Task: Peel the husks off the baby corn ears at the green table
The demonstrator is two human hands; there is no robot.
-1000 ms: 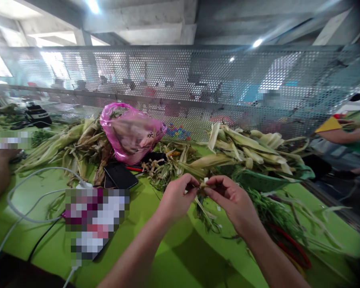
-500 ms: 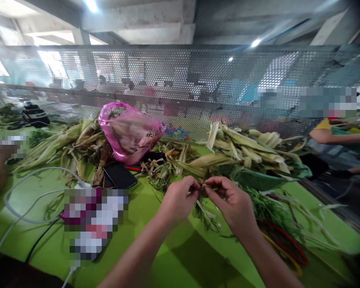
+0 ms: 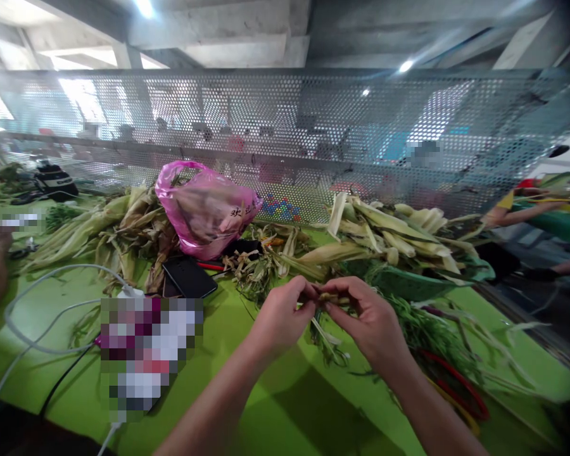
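Observation:
My left hand (image 3: pixel 281 315) and my right hand (image 3: pixel 371 320) meet above the green table, thumbs and fingertips pinched together. Between them is a small, twisted tan strip of dried corn husk (image 3: pixel 331 298), partly covered by my fingers. Just beyond my hands, a long pale husk (image 3: pixel 327 253) reaches toward a heap of corn husks (image 3: pixel 394 231) in a green basket (image 3: pixel 411 283). Thin green stalks (image 3: pixel 330 345) lie on the table below my fingers.
A pink plastic bag (image 3: pixel 204 209) stands beside another husk pile (image 3: pixel 128 221). Left of me lie a phone (image 3: pixel 190 277), a blurred-out object and white cables (image 3: pixel 12 316). Feathery greens (image 3: pixel 437 335) and red and yellow rings (image 3: pixel 460 380) lie right. A co-worker's arm (image 3: pixel 522 212) shows far right.
More of the tan husk strip shows between my fingertips, and my right hand has shifted slightly. The co-worker at far right has moved their arm.

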